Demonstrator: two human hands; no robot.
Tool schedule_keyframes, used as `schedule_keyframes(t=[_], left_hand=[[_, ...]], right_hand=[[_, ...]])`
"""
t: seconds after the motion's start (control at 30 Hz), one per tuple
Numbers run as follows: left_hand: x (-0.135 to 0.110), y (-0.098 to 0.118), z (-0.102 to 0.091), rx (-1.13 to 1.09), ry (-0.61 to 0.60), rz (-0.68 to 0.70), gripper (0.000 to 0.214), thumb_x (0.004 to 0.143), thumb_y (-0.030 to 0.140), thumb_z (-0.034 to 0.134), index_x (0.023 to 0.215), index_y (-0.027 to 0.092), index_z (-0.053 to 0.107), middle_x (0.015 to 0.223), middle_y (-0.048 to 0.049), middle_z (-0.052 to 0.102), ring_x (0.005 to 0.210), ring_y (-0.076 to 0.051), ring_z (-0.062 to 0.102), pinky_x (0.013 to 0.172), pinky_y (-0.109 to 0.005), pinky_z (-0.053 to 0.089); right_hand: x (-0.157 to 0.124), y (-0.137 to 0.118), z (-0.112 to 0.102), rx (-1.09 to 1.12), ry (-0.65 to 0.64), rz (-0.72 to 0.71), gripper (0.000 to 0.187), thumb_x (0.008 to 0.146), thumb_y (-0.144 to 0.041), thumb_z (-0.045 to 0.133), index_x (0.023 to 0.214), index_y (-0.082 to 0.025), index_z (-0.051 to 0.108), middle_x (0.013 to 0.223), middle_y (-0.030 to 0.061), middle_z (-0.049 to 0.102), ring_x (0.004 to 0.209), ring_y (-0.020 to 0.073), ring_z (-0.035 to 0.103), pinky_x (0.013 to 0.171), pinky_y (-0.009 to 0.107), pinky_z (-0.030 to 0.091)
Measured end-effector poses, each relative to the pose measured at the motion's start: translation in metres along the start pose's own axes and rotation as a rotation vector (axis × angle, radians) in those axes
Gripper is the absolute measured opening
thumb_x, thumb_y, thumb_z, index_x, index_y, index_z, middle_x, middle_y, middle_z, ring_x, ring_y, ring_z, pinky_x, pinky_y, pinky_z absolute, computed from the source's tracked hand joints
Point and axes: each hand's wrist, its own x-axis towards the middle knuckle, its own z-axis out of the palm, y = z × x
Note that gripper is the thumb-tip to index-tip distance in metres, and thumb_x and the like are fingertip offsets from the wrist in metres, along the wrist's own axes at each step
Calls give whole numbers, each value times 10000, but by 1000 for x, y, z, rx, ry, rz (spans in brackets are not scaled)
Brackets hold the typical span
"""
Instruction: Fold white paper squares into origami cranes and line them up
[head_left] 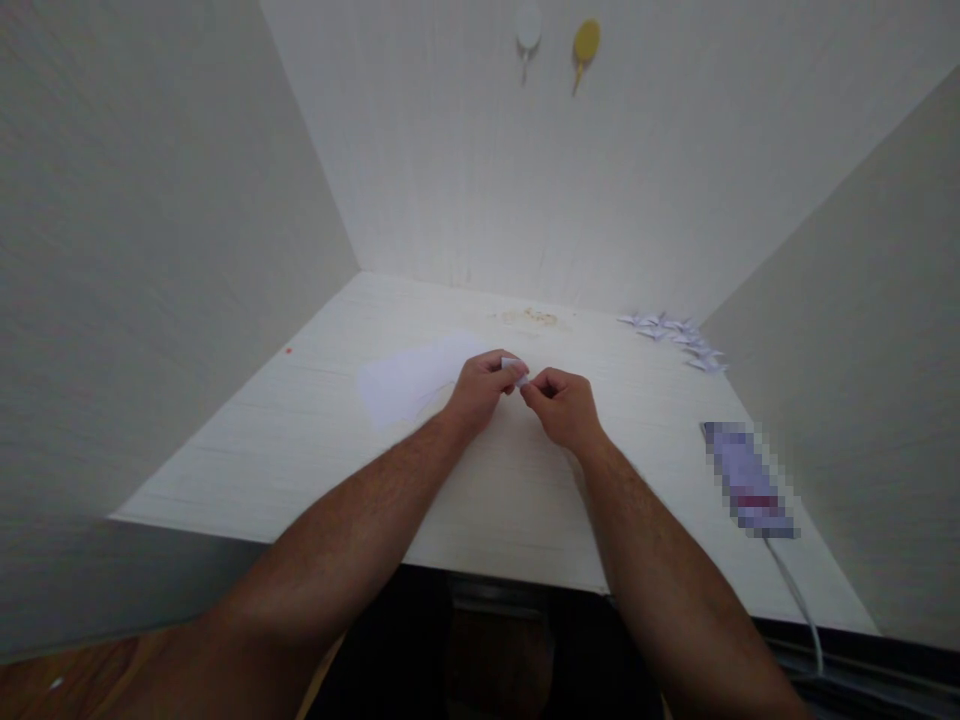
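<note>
Head view shows two bare hands meeting over the table (315,430), their fingers (504,377) pinched from both sides on one small folded paper piece (515,368); the left hand (480,392) grips its left edge, the right hand (564,405) its right, and most of the piece is hidden between the fingertips. Just left of that piece lies one flat white sheet (401,385). Well to its right, by the wall, sits a cluster of folded paper shapes (675,335), too small to count. Nearer on that side lies one blurred-out object (746,480) with a cable.
</note>
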Motion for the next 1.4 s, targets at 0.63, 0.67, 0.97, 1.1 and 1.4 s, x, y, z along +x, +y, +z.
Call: schedule_keyframes(t=[0.63,0.67,0.97,1.1,1.4], left_hand=[[-3,4,-2,334,-9,23,337,663,304,783,953,163,683,591,45,577,513,-64,463,505,-200,339],[-3,5,-2,386,-21,44,374,664,299,785,998,171,676,585,51,579,505,-63,463,501,-198,336],[-4,9,0,320,6,25,151,668,240,731,751,158,634,613,12,634,525,-90,561,520,-216,436],[-3,9,-1,230,-46,18,163,671,239,729,778,159,636,624,21,636,531,-88,576,538,-227,465],[-2,13,-4,0,-65,-151,144,608,162,721,739,130,670,626,-17,671,530,-107,611,569,-260,502]], right_hand=[[7,10,3,147,244,-41,276,748,-280,682,1013,-200,681,879,38,721,713,137,641,637,268,510],[8,10,2,144,238,-56,284,752,-259,671,1032,-210,682,906,37,721,734,138,645,643,268,516],[9,14,1,307,-5,74,183,761,-348,686,736,-196,588,586,-14,637,488,112,581,467,232,455],[9,12,-1,401,-25,60,171,758,-356,679,792,-208,601,562,-38,625,468,104,570,461,223,451],[11,17,-4,662,-59,113,132,682,-293,713,752,-203,645,584,-35,639,492,127,604,497,282,542]])
